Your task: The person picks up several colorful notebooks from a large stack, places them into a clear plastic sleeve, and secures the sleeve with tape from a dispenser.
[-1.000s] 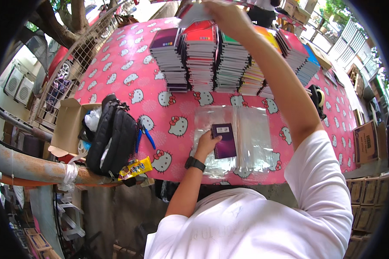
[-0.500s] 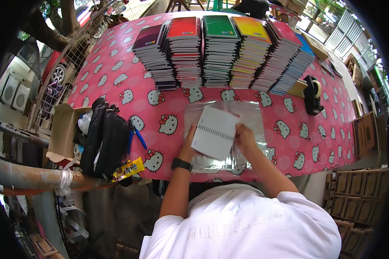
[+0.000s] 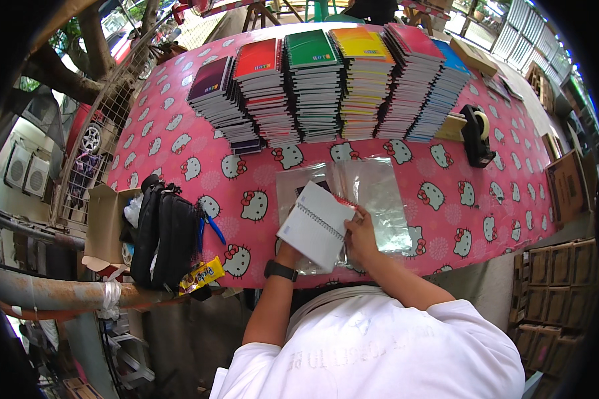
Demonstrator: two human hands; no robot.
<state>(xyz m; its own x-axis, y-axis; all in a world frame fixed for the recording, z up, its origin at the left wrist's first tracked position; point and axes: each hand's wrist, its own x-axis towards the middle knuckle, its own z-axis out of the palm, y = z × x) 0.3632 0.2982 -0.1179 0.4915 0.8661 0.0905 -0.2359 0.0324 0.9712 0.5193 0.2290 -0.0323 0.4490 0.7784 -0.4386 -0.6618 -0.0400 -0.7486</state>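
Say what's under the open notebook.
Clear plastic sheets lie beneath the open notebook; a dark cover peeks past its top edge. The left hand is partly underneath; its fingers and anything else below are covered.

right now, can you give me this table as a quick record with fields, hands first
left: left hand at the open notebook's lower-left side, mostly hidden by it
right: right hand gripping its right edge
held: spiral notebook, open to white pages
underneath: clear plastic sheets
far row, left to right: purple stack, red stack, green stack, yellow stack, pink stack, blue stack, all notebooks
right side: black tape dispenser
left side: black bag, blue-handled tool, yellow packet
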